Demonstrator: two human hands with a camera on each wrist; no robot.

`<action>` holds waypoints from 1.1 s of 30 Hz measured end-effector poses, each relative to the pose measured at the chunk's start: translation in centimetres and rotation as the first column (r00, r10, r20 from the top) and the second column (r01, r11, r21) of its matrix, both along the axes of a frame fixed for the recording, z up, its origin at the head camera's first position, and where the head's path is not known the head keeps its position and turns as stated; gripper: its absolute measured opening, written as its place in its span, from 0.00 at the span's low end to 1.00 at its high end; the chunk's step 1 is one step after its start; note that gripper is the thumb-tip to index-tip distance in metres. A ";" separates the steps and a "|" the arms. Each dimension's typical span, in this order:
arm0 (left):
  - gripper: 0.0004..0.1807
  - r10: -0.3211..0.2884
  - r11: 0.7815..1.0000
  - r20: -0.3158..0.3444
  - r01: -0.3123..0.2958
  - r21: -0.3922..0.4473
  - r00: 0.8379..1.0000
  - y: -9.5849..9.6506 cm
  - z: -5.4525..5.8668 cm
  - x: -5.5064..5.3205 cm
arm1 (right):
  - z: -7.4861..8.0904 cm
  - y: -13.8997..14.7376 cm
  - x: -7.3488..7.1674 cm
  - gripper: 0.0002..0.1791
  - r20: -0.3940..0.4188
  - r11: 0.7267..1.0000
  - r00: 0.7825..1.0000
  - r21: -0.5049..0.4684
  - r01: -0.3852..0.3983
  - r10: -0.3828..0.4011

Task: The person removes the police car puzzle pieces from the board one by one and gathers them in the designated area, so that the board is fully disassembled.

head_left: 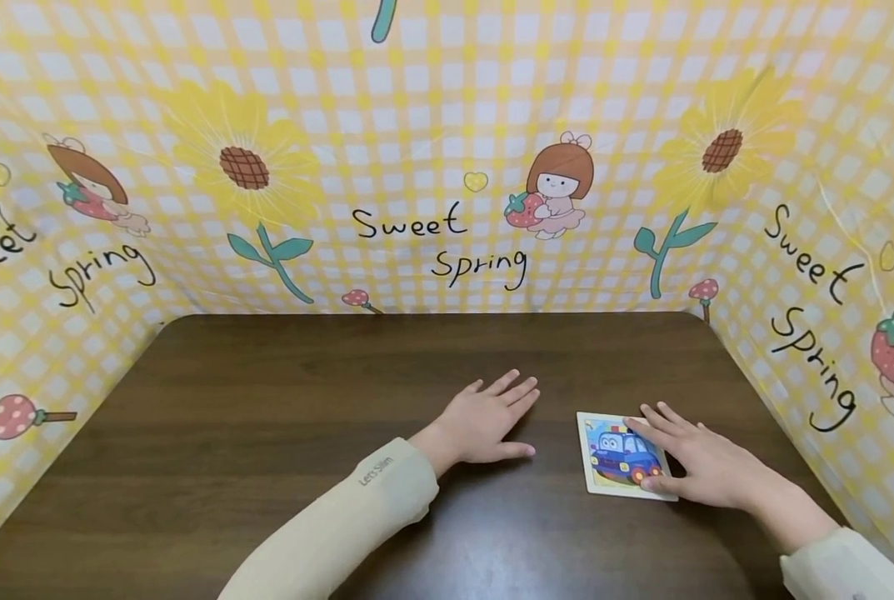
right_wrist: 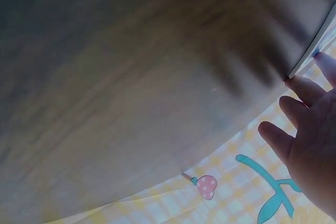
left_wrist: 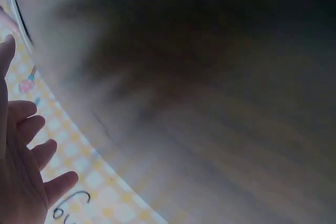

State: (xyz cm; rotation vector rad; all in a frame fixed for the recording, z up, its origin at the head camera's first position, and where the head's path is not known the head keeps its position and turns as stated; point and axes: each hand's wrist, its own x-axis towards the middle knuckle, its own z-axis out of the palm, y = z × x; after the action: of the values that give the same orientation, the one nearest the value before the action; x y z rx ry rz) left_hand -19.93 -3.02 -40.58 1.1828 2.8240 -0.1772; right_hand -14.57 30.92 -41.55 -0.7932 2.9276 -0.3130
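Checked cloth (head_left: pixel 417 158): the biggest thing before me, yellow and white, rising behind the table from 10 round to 2 o'clock, printed with sunflowers and "Sweet Spring".
Brown table (head_left: pixel 282 408): wood-grained, running from the cloth down to 6 o'clock; its middle is my clock's centre.
Left sleeve (head_left: pixel 334 525): pale, dark lettering at the cuff, coming in from 7 o'clock.
Right sleeve (head_left: pixel 851 562): pale as well, down at 4 o'clock.
Right hand (head_left: pixel 712 467): on the 3 o'clock side, fingers straight and reaching toward 10, thumb apart toward 9; index finger and thumb lie over the picture board, and another fingertip meets its edge. How hard they press I cannot tell.
Left hand (head_left: pixel 484 425): near the clock's centre, fingers spread toward 2 o'clock, thumb out toward 3, the grip bare and well clear of the board.
Picture board (head_left: pixel 611 462): square, white-bordered, flat on the table at 3 o'clock, partly under the right hand.
Blue car (head_left: pixel 626 454): printed on the board, with eyes and red wheels.
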 end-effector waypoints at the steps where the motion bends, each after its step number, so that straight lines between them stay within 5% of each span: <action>1: 0.46 -0.004 1.000 0.000 0.004 -0.006 1.000 0.3 0.0 0.0 | 0.1 -0.1 0.0 0.45 -0.002 1.000 1.000 -0.001 -0.001 0.001; 11: 0.46 -0.043 0.998 0.004 0.043 -0.054 0.999 2.7 0.1 0.6 | 0.4 -2.3 -0.2 0.46 0.029 1.000 1.000 0.019 -0.007 0.007; 33: 0.45 -0.033 0.990 0.014 0.034 -0.137 0.999 3.1 -0.8 1.2 | 0.7 -5.9 0.0 0.46 -0.010 0.990 1.000 0.140 -0.005 0.006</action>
State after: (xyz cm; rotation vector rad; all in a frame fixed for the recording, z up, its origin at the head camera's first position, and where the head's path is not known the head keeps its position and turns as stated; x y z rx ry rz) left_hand -18.76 0.13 -41.36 1.1976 2.7325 -0.3593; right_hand -14.59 25.05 -40.89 -0.7847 2.9171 -0.1009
